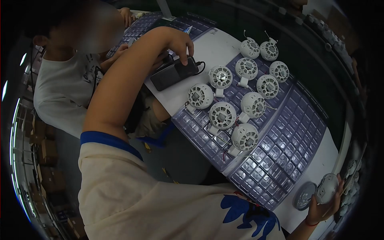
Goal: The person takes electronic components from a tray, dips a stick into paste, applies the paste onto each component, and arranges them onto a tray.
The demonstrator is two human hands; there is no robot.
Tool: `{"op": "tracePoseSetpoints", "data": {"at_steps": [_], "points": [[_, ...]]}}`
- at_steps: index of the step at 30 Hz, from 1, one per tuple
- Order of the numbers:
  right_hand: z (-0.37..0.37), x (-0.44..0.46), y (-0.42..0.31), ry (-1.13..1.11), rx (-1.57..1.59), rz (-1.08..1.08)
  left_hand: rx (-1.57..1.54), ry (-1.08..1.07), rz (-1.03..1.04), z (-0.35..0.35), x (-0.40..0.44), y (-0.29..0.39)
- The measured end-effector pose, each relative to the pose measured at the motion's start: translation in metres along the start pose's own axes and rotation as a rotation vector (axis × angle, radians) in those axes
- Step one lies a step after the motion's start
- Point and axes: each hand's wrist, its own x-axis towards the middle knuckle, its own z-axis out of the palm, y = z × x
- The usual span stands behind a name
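My left hand (181, 43) reaches over the far end of the table, its fingers bent down onto a black power bank (172, 73) close to where a cable plugs in. At the lower right, my right hand (325, 209) holds a white round fan head (327, 188) with its domed side showing. A clear round cover (305, 196) lies beside that hand. Several similar fan heads lie on the blue plastic trays, among them one fan head (222, 115) in the middle, with vented faces up and small stems and wires attached.
A blue compartment tray (280, 152) covers the near part of the white table (216, 42). Another person (66, 82) sits at the left, hands near the power bank. More white parts (351, 176) stand along the right edge. A metal post (166, 10) rises at the back.
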Motion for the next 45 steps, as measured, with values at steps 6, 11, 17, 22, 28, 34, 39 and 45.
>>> {"op": "tracePoseSetpoints", "data": {"at_steps": [6, 11, 17, 22, 28, 34, 39, 45], "points": [[-0.005, -0.011, -0.004, 0.043, 0.070, 0.046, 0.096, -0.058, -0.049, -0.007, 0.006, 0.005], [-0.014, -0.018, -0.012, 0.055, 0.078, 0.056, 0.126, -0.051, -0.054, -0.008, 0.006, -0.004], [-0.021, -0.025, -0.024, 0.073, 0.106, 0.033, 0.057, 0.100, -0.047, 0.010, 0.001, -0.014], [-0.009, -0.006, -0.054, 0.041, -0.177, -0.044, 0.245, 0.422, -0.053, 0.022, -0.038, 0.013], [-0.044, -0.066, -0.049, 0.075, -0.211, 0.065, 0.313, 0.708, -0.065, 0.041, -0.071, 0.029], [-0.066, -0.092, -0.053, 0.045, -0.211, 0.042, 0.308, 0.894, -0.074, 0.085, -0.111, 0.048], [-0.078, -0.100, -0.053, 0.061, -0.149, 0.011, 0.179, 1.328, 0.095, 0.126, -0.162, 0.105], [-0.066, -0.082, -0.048, 0.032, -0.006, -0.137, -0.036, 1.186, 0.791, 0.205, -0.211, 0.282]]}}
